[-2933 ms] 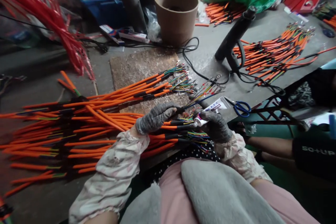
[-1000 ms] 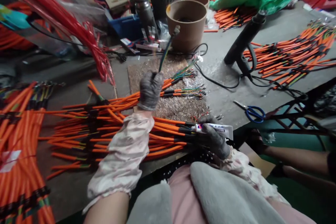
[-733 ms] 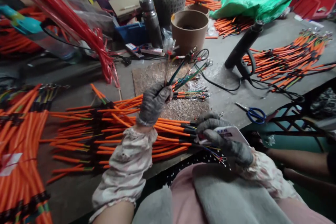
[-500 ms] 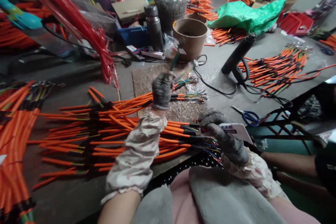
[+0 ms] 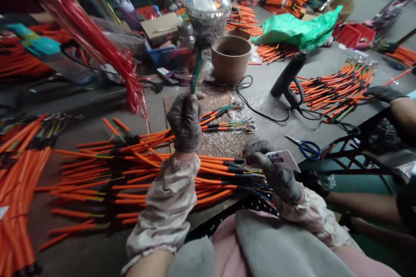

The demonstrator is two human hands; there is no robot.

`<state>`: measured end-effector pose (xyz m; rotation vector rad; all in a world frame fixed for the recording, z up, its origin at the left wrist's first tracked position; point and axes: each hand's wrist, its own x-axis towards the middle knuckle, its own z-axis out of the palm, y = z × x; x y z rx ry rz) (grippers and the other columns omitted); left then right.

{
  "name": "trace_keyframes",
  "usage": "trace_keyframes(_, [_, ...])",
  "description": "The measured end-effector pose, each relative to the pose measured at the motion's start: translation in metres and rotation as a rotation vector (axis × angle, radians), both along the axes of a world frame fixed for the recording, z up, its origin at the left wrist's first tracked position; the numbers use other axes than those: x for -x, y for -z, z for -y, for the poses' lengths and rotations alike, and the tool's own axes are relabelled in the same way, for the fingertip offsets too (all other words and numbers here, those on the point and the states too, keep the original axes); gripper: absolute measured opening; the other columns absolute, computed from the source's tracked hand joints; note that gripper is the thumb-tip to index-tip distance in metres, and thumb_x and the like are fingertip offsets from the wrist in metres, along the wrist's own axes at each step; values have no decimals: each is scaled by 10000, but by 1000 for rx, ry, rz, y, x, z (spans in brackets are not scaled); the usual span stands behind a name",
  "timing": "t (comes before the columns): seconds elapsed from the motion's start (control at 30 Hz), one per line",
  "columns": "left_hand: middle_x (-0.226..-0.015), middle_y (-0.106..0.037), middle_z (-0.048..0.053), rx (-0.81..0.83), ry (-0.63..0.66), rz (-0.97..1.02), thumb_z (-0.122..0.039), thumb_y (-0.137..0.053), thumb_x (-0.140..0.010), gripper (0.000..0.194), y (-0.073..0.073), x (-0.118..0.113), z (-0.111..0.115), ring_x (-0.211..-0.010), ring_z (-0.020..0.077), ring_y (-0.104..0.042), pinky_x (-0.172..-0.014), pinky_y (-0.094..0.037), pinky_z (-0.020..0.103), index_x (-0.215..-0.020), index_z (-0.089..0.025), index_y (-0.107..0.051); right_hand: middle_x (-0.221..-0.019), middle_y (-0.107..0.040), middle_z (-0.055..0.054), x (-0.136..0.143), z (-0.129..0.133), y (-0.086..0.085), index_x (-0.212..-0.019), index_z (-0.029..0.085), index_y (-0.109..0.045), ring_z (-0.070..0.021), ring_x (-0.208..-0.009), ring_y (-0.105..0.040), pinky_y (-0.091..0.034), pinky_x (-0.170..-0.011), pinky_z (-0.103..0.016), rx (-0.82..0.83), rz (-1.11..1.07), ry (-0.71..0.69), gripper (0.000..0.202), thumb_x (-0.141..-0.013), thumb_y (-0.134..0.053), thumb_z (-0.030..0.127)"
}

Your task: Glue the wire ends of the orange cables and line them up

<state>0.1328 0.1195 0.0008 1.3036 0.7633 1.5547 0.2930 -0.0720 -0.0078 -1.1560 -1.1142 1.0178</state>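
My left hand [image 5: 186, 122], in a dark grey glove, is closed round the lower end of an upright bundle of thin green and dark wires [image 5: 196, 71], whose top is blurred. Over the orange cable bundles [image 5: 214, 166] stretches my left forearm. At the right ends of these cables, my right hand [image 5: 276, 173], also gloved, is pinched on a white card with dark print [image 5: 284, 159]. Bare coloured wire ends lie close below its fingers. Shorter cable ends [image 5: 227, 126] rest on the brown board [image 5: 221, 145].
A black heat gun [image 5: 289, 78] with its cord and blue-handled scissors [image 5: 308, 149] lie to the right. Behind are a brown tub [image 5: 230, 58], a basket [image 5: 208, 17] and a green bag [image 5: 299, 28]. Another person's gloved hand [image 5: 385, 93] is at the right.
My left hand has moved slightly left and toward me, and the wire bundle in it now stands upright. My right hand keeps the card. Another person's hand has appeared at the right.
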Motion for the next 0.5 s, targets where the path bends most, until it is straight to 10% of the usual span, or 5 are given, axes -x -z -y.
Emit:
trace_keyframes(0.33, [-476, -357, -70, 93, 199, 75, -623, -799, -846, 440, -12, 23, 17, -396, 64, -270, -393, -166, 229, -779, -197, -713, -936, -730, -10, 10, -6, -15, -1039, 260, -780, -151, -780, -692, -583, -667, -254, 221, -229, -8, 242, -934, -772, 478])
trace_keyframes(0.5, [-464, -371, -66, 107, 164, 78, -573, -813, -854, 411, -18, 33, 38, -397, 64, -299, -407, -203, 219, -749, -187, -716, -917, -775, -54, 14, -51, -4, -1054, 203, -821, -164, -808, -708, -584, -660, -256, 181, -248, -34, 365, -848, -829, 504])
